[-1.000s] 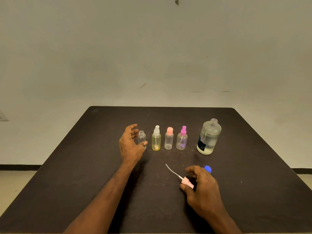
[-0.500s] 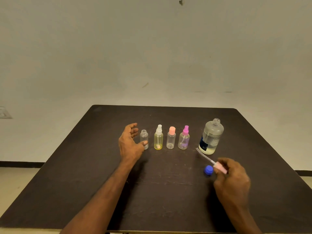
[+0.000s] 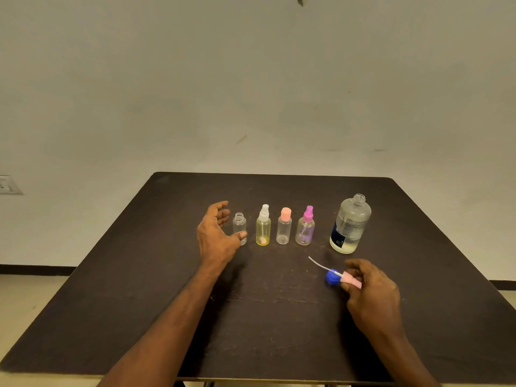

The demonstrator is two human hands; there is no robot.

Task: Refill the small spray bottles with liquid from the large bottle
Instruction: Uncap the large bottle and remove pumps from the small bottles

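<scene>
Several small spray bottles stand in a row on the dark table [image 3: 139,275]. The leftmost clear bottle [image 3: 239,225] has no cap. My left hand [image 3: 215,236] is cupped open just left of it, thumb tip in front of its base. Beside it stand a yellowish bottle with a white sprayer [image 3: 263,226], a clear one with a peach cap [image 3: 284,226] and one with a magenta sprayer [image 3: 305,227]. The large uncapped bottle [image 3: 350,224], partly filled with clear liquid, stands at the right. My right hand [image 3: 371,291] pinches a pink spray head [image 3: 350,278] with its thin tube pointing left.
A blue cap [image 3: 331,277] lies on the table just left of my right hand, under the spray head's tube. A plain wall rises behind the table, with a wall socket [image 3: 8,185] at the far left.
My right hand carried the pink spray head from the table's middle toward the right, beside the blue cap, and has lowered it there. My left hand stayed by the uncapped bottle.
</scene>
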